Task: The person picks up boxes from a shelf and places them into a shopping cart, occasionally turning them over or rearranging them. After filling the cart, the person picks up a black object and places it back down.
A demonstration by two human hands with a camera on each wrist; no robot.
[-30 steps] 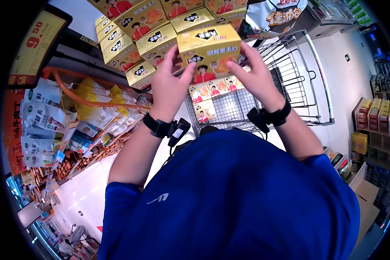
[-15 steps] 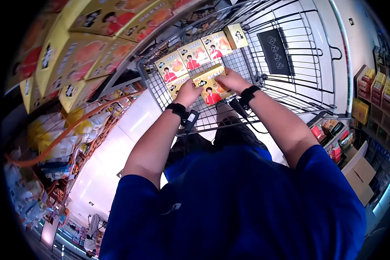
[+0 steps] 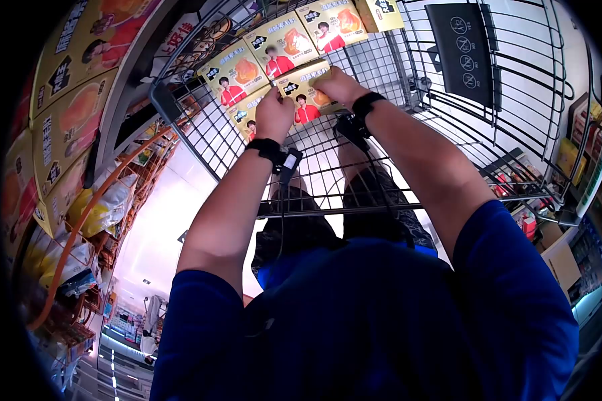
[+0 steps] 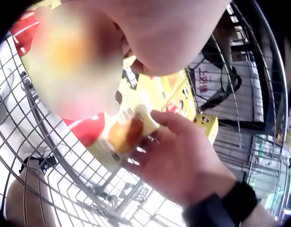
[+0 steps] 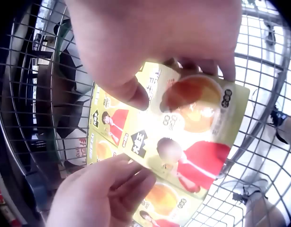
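Note:
Both hands hold a yellow box (image 3: pixel 306 100) with a red-jacketed figure on it, low in the wire cart. My left hand (image 3: pixel 275 115) grips its left end; its fingers (image 5: pixel 138 182) lie at the box's edge in the right wrist view. On the right end, my right hand (image 3: pixel 341 88) has its thumb on the printed face and its fingers round the far edge. Matching boxes lie beside it: one (image 3: pixel 233 80), another (image 3: pixel 281 48) and a third (image 3: pixel 331 28) in a row. A further box (image 3: pixel 251 112) is partly covered by my left hand.
The cart's wire rim (image 3: pixel 354 208) runs in front of the legs. A black sign panel (image 3: pixel 463 57) hangs on the cart's right part. Another yellow box (image 3: pixel 381 13) stands at the row's right end. Stacked yellow boxes (image 3: pixel 73 120) and bagged goods (image 3: pixel 107 204) are at left.
Both hands have carried the box from beside the stack down into the cart. Over the last half second they shifted slightly up and left in view, and the cart now appears larger.

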